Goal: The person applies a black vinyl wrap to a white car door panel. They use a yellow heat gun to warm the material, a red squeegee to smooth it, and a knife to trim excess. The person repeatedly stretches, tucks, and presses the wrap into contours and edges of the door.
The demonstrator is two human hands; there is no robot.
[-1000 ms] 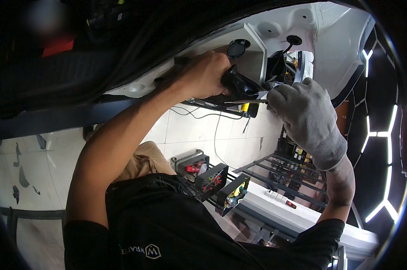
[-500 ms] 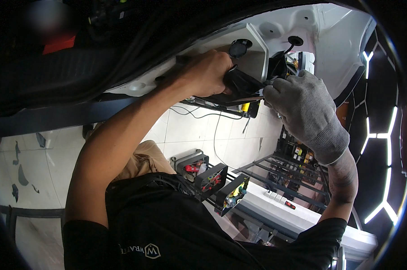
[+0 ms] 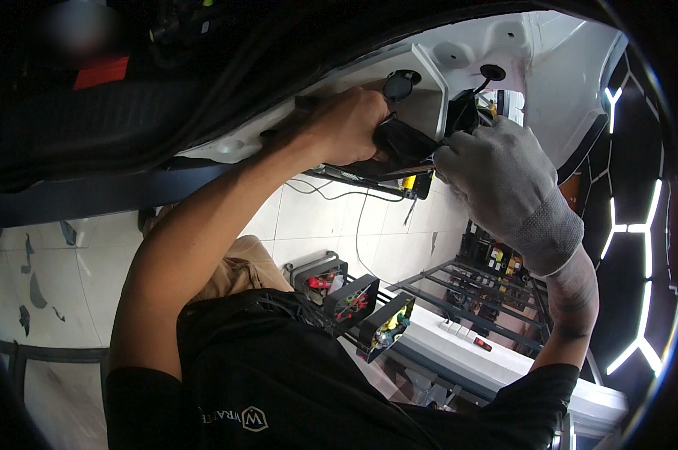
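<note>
A black, glossy, folded sheet-like piece (image 3: 405,142) spans the gap between my hands at the opening of a white car body panel (image 3: 496,37). My left hand (image 3: 352,127) is bare and curled closed on its left end, with the fingertips hidden behind it. At its right end my right hand (image 3: 498,169), in a grey knit glove, is closed with the fingers pinched on the edge. Just above the piece sits a round black plug (image 3: 399,86) in the panel. Near the glove, a black cable grommet (image 3: 492,73) pierces the white metal.
Below my arms stands a cart with black trays (image 3: 346,300) holding small tools. A dark cable (image 3: 360,225) trails across the tiled floor (image 3: 316,217). Dark scraps (image 3: 37,292) lie on the floor at left. A black metal rack (image 3: 474,292) stands at right.
My gloved right hand has shifted very slightly left, still at the black piece's edge. My left hand keeps its grip almost unmoved.
</note>
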